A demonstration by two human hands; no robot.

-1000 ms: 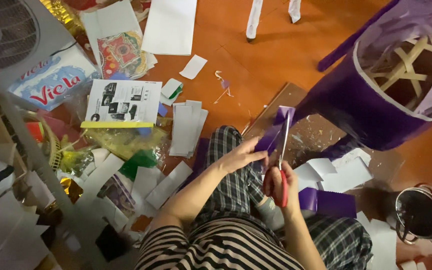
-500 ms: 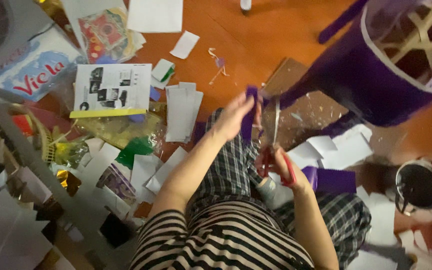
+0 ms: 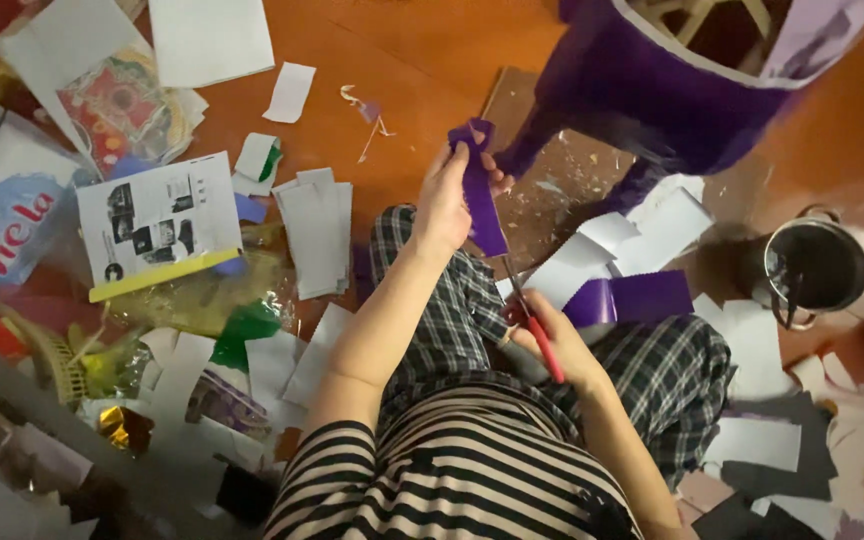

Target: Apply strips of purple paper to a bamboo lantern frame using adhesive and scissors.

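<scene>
Purple paper, a long narrow strip [image 3: 478,190], stood nearly upright above the person's lap, pinched along its left edge by the left hand [image 3: 449,200], thumb and fingers closed on it. The right hand [image 3: 552,345] was wrapped around the red handles of the scissors [image 3: 530,320], whose blades pointed up toward the strip's lower end; whether the blades were parted or shut could not be made out.

By its look the strip was light and limp (its top curled over a little), with a glossy face that would likely slip between dry fingers. It would probably crease or tear easily, so a hold close to the cut line, on the edge and not the free end, seemed the soundest way to keep it taut against the blades.

The person sat on an orange-brown floor [image 3: 392,60] in checked trousers and a striped top. Just beyond the left hand lay a brown board [image 3: 562,180] flecked with scraps, and over it stood a large purple-covered form [image 3: 652,90] with a wooden frame inside. A second piece of purple paper [image 3: 637,297] lay beside the right knee among white offcuts [image 3: 642,235]. To the right sat a dark pot [image 3: 814,265]. On the left were a stack of white slips [image 3: 314,235], a printed sheet with a yellow edge [image 3: 157,225], a green scrap [image 3: 242,330] and crumpled clear wrapping. The light was dim and warm.
</scene>
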